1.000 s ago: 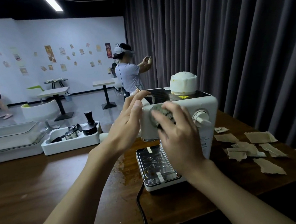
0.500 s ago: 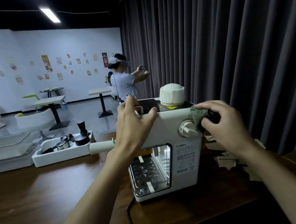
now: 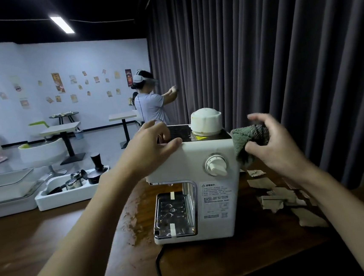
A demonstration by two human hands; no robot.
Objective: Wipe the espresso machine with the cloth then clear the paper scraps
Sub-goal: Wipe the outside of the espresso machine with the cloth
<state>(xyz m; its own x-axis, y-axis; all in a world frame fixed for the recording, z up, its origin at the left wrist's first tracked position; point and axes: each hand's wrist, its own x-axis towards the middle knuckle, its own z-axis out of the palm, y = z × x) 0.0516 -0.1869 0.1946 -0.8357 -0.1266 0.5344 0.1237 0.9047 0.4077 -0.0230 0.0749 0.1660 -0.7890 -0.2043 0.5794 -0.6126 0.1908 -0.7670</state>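
A dark wooden table carries a white espresso machine, turned so its side panel faces the camera. That panel bears a printed warning label with a triangle symbol, lines of small characters and a square code at the bottom, all too fine to read; a yellow sticker on the machine's top, beneath the white domed cap, is likewise unreadable. The left hand lies over the machine's upper left edge, fingers curled loosely onto the top, bracing the body without closing around anything. The right hand holds a bunched grey-green cloth against the machine's upper right corner, thumb and lower fingers pinching it while the upper fingers spread open and blur. Brown paper scraps lie on the table just right of the machine, partly hidden behind the right forearm. A white knob juts from the side. The black power cord runs out of the bottom of the view. Posters on the far wall are too small to read.
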